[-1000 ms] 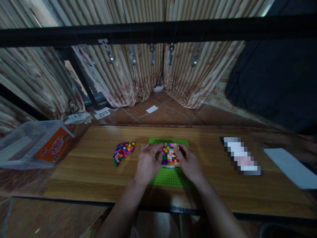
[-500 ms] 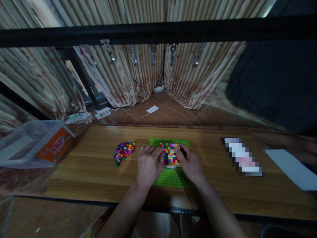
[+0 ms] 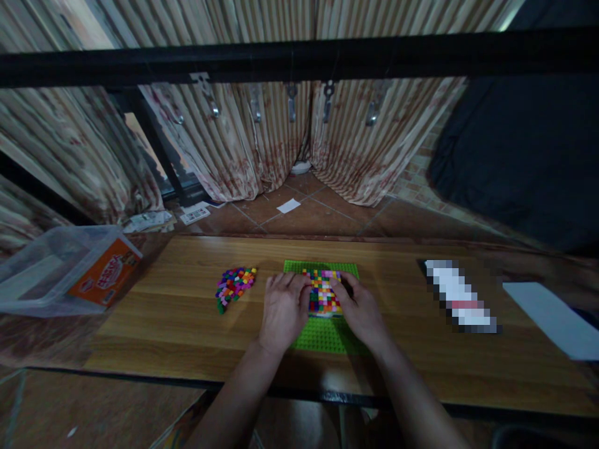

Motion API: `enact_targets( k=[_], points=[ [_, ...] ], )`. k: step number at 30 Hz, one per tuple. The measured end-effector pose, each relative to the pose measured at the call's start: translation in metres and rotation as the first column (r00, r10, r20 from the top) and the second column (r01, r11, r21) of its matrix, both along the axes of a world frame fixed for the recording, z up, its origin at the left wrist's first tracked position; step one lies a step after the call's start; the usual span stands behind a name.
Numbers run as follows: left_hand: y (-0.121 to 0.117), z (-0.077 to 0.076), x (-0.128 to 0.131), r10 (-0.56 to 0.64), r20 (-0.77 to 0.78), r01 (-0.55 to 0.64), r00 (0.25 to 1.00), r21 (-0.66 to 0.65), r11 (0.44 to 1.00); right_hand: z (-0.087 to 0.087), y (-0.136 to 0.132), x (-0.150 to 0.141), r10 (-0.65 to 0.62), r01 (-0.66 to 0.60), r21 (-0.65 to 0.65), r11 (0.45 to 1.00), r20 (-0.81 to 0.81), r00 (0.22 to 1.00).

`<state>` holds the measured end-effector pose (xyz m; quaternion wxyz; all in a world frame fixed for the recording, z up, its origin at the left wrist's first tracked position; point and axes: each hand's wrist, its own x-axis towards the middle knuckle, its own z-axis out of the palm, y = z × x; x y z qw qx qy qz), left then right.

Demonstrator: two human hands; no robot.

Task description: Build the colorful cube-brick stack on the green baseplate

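A block of small multicoloured toy bricks (image 3: 326,293) sits on a green studded baseplate (image 3: 322,340), between my two hands. My left hand (image 3: 286,312) is at its left side, thumb and fingers closed in a pinch at the edge; whatever is between the fingertips is hidden. Against the right side, my right hand (image 3: 360,308) curls its thumb and fingers around the block's edge and steadies it. To the left, a loose pile of small coloured bricks (image 3: 235,285) lies on the wooden table (image 3: 178,330).
A clear plastic bin (image 3: 42,280) with an orange label stands left of the table. A pixelated flat object (image 3: 458,296) lies on the right, with a white sheet (image 3: 550,318) beyond it. A dark bar (image 3: 262,62) with metal hooks crosses in front of curtains.
My left hand has shifted very slightly right, its fingers a little more bent down at the block's left edge. My right hand stays in place.
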<state>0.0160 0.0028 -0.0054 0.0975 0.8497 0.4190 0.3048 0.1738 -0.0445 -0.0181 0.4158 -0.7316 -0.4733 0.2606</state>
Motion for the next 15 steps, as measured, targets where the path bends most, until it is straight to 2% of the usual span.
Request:
enact_targets(
  k=[8,15],
  points=[
    [-0.001,-0.003,0.004,0.024,0.111,-0.022,0.994,-0.021,1.0,0.002,-0.001,0.0,0.013,-0.012,0.012,1.0,-0.008,1.0],
    [-0.011,-0.002,0.0,0.013,-0.025,-0.011,1.0,0.096,0.995,0.0,-0.001,0.0,0.011,-0.011,0.009,1.0,0.005,1.0]
  ],
)
